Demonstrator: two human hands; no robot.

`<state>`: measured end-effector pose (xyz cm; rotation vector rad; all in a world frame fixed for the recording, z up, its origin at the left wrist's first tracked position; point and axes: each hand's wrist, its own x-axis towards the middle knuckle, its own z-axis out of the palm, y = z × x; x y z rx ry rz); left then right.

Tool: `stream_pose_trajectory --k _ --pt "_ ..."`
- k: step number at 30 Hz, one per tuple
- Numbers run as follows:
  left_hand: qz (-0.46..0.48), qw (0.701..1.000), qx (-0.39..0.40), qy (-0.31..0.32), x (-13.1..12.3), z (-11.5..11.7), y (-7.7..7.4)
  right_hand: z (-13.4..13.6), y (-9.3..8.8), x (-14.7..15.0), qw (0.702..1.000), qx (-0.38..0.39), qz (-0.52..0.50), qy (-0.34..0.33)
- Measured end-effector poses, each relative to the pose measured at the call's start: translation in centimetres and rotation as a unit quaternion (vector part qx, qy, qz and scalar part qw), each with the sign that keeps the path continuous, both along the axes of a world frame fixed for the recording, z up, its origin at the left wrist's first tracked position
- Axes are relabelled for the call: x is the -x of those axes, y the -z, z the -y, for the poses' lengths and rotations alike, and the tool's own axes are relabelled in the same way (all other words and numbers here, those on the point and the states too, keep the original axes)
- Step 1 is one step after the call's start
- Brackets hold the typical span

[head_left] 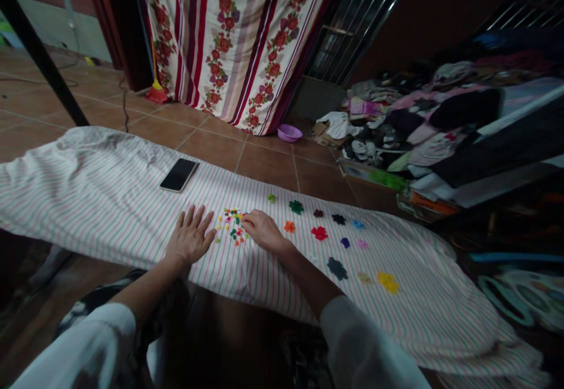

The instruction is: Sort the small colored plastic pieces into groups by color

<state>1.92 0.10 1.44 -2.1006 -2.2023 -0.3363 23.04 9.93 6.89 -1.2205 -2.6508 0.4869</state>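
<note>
Red, green and yellow pieces [233,233] scattered slightly left of frame centre, on striped cloth [110,183]. Left hand [190,237] farther left, palm down, fingers spread. Right hand [263,228] below centre, fingertips together beside pieces; cannot tell whether pinching one.

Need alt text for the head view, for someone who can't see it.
A person's right hand is at a scatter of small multicolored pieces on a striped cloth; the left hand lies palm down beside them. Single-color clusters sit to the right, a phone beyond the left hand.
</note>
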Motion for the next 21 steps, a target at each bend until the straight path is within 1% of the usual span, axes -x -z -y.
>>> stream_pose_trajectory --k 8,15,21 --pt "0.009 1.000 0.003 -0.002 0.0 0.0 -0.1 0.5 0.2 1.8 0.997 -0.029 0.056 0.033" --pt "0.007 1.000 0.002 -0.004 -0.1 0.0 -0.2 0.5 0.5 2.9 0.994 -0.011 0.078 0.079" --pt "-0.004 1.000 -0.001 -0.002 -0.1 0.0 -0.2 0.3 0.6 3.2 0.992 -0.025 0.092 0.088"
